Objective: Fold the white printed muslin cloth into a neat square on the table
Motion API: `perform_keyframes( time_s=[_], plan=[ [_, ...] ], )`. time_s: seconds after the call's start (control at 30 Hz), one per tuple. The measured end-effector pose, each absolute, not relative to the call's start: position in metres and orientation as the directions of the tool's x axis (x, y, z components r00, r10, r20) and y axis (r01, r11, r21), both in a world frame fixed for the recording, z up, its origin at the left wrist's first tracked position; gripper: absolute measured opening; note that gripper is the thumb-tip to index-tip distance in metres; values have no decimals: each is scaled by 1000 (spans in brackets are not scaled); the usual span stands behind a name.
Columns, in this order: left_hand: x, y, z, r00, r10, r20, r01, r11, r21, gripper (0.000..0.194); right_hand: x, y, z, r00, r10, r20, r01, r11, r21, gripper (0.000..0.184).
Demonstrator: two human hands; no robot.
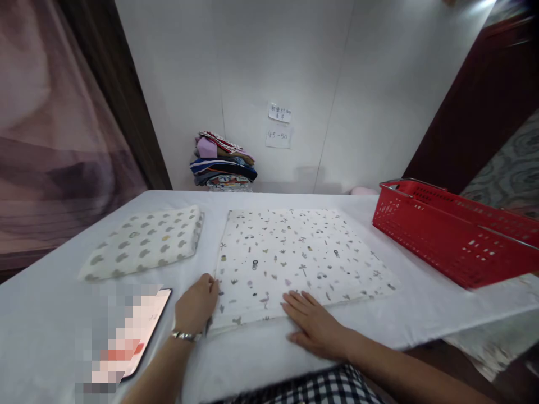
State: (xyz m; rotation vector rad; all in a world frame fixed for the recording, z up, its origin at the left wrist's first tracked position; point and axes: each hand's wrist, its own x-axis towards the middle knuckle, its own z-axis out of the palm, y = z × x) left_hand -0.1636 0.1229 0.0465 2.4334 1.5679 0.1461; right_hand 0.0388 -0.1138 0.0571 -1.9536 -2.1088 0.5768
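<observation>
A white cloth with small printed motifs (295,255) lies spread flat on the white table (50,314) in front of me. My left hand (196,306) is curled at the cloth's near left corner, fingers closed on its edge; a metal bracelet is on that wrist. My right hand (311,320) lies flat, fingers stretched out, pressing the cloth's near edge at the middle. A folded white cloth with grey-green spots (145,241) lies to the left, apart from both hands.
A phone (138,336) lies at the near left on the table. A red plastic basket (455,230) stands at the right. A pile of folded clothes (223,163) is stacked against the back wall, below paper notes (279,124).
</observation>
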Motion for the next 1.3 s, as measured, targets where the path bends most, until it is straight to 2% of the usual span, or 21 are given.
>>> perform_keyframes(
  time_s=[0.1, 0.23, 0.33, 0.5, 0.6, 0.7, 0.8, 0.93, 1.13, 1.3],
  plan=[
    [-165, 120, 52, 418, 905, -78, 888, -389, 247, 41, 58, -129, 53, -54, 997, -50, 908, 28, -417, 60],
    [-169, 109, 56, 411, 901, -136, 897, -373, 237, 50, 81, -145, 39, 126, 992, -9, 930, -121, -346, 59],
    [-171, 101, 57, 388, 910, -147, 906, -347, 243, 49, 90, -151, 35, 95, 994, -50, 926, -107, -363, 58],
    [-173, 97, 58, 344, 914, -214, 915, -275, 295, 41, 95, -151, 38, 165, 985, 51, 926, -137, -352, 56],
    [-174, 96, 56, 360, 906, -221, 908, -287, 305, 39, 100, -149, 34, 145, 989, -22, 924, -143, -353, 58],
    [-175, 96, 52, 353, 919, -178, 902, -283, 327, 37, 105, -144, 35, 120, 989, -84, 900, -144, -411, 61],
    [-175, 99, 50, 317, 935, -157, 884, -231, 407, 37, 108, -132, 50, 149, 988, -39, 883, -150, -445, 64],
    [-173, 101, 53, 229, 953, -197, 806, -72, 588, 36, 110, -100, 58, 183, 983, 31, 903, -156, -402, 66],
    [-176, 105, 51, 202, 922, -331, 698, 102, 709, 40, 117, -73, 35, 169, 974, -148, 903, -213, -373, 74],
    [-181, 105, 35, 249, 907, -339, 626, 116, 771, 53, 120, -71, 40, 188, 974, -126, 901, -223, -372, 75]
  ],
)
